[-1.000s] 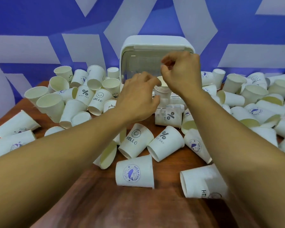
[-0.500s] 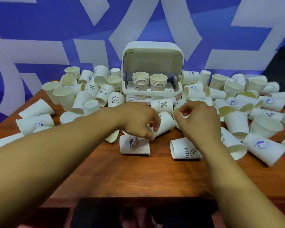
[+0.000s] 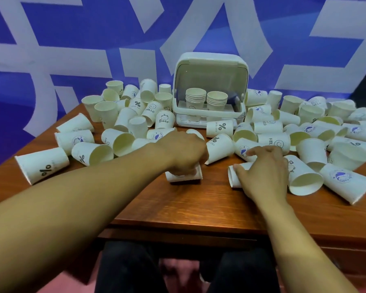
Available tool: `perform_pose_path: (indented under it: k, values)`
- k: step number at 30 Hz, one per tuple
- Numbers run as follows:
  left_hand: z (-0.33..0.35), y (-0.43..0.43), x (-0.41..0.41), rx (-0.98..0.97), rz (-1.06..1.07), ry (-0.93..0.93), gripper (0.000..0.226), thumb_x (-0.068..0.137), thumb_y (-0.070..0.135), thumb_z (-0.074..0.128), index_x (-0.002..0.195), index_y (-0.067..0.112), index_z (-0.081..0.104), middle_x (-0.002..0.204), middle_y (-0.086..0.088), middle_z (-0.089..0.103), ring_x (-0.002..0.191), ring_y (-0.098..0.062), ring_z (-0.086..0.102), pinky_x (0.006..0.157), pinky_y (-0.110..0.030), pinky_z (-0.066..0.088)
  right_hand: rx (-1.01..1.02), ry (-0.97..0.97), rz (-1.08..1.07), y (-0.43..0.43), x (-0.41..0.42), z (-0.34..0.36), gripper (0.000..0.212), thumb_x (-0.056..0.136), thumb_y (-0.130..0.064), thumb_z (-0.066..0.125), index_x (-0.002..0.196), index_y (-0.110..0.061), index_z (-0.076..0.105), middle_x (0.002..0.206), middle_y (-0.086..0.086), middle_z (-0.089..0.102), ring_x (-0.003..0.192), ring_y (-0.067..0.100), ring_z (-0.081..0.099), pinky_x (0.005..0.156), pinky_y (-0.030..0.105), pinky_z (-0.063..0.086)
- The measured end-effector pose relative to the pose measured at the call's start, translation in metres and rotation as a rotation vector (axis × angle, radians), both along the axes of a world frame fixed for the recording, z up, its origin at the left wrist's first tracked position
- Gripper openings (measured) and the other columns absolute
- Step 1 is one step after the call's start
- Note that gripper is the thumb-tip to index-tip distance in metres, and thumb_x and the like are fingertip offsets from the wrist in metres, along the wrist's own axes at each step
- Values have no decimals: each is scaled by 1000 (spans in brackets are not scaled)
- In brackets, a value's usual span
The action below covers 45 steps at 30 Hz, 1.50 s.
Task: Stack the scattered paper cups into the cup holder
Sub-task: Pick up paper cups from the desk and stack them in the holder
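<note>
Lying sideways under the hands — 2 cups

White printed cups lay scattered across the counter, some upright, most on their sides. The white holder stood behind them, lid raised, holding two upright stacks.
</note>
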<state>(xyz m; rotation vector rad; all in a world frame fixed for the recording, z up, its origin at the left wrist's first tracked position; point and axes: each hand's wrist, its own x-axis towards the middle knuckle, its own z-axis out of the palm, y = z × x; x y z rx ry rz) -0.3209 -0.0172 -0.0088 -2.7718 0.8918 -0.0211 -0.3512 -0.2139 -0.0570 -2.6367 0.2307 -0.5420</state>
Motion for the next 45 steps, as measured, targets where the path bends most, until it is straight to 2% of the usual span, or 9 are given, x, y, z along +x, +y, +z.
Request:
perform_pose_path:
  k: [5, 11, 15, 19, 22, 25, 28, 37, 45]
  values:
    - [6, 4, -3, -154, 69, -89, 20, 85, 51, 61, 93, 33, 65, 82, 7, 51, 81, -20, 55, 50, -25, 23, 145, -42, 36, 1, 3, 5, 50, 75, -18, 78, 122, -17, 60, 127, 12, 50, 115, 29, 50, 85, 28, 32]
    - [9, 5, 2, -427, 183, -201, 22, 89, 52, 52, 101, 38, 65, 99, 2, 67, 95, -26, 60, 63, -32, 39, 206, -141, 138, 4, 12, 26, 44, 75, -12, 77, 117, -17, 62, 105, 3, 66, 101, 25, 60, 81, 23, 32]
    - [14, 5, 12, -618, 230, -336, 22, 93, 49, 50, 104, 38, 66, 103, 8, 68, 99, -24, 60, 70, -34, 43, 224, -281, 225, 12, 28, 49, 42, 76, -11, 75, 115, -18, 63, 90, -9, 59, 87, 16, 59, 75, 9, 26]
    - [24, 7, 37, -786, 270, -502, 19, 94, 43, 52, 101, 35, 68, 97, 7, 68, 94, -26, 56, 69, -37, 47, 235, -390, 279, 26, 58, 71, 35, 80, -14, 72, 114, -21, 65, 97, -5, 69, 95, 20, 64, 93, 23, 41]
    - [30, 6, 60, -901, 330, -643, 15, 91, 38, 60, 99, 31, 72, 95, 4, 70, 95, -25, 51, 72, -37, 41, 213, -462, 301, 34, 87, 83, 28, 82, -14, 71, 109, -21, 69, 100, -3, 73, 93, 19, 66, 82, 0, 29]
    - [31, 3, 83, -1037, 402, -705, 13, 90, 35, 61, 96, 30, 72, 97, 9, 70, 98, -22, 48, 77, -37, 40, 206, -512, 311, 41, 119, 92, 23, 84, -16, 68, 106, -21, 71, 101, -4, 74, 93, 21, 66, 79, 8, 30]
    - [28, 2, 109, -1141, 473, -702, 14, 91, 35, 60, 98, 32, 71, 100, 12, 69, 99, -20, 46, 79, -33, 37, 238, -546, 301, 45, 151, 95, 22, 85, -16, 67, 105, -23, 73, 101, -4, 74, 94, 20, 66, 78, -5, 26]
    - [25, -9, 181, -1230, 584, -688, 19, 92, 34, 60, 108, 38, 71, 103, 13, 69, 94, -8, 34, 77, -28, 32, 324, -485, 300, 53, 227, 79, 25, 84, -14, 69, 106, -24, 75, 104, -4, 74, 97, 15, 66, 90, 24, 50]
    - [1, -11, 196, -1170, 542, -724, 16, 94, 35, 59, 99, 31, 74, 96, 10, 70, 92, -19, 49, 74, -17, 23, 341, -429, 275, 41, 245, 49, 24, 86, -13, 67, 107, -21, 75, 104, -3, 74, 99, 19, 66, 92, 34, 50]
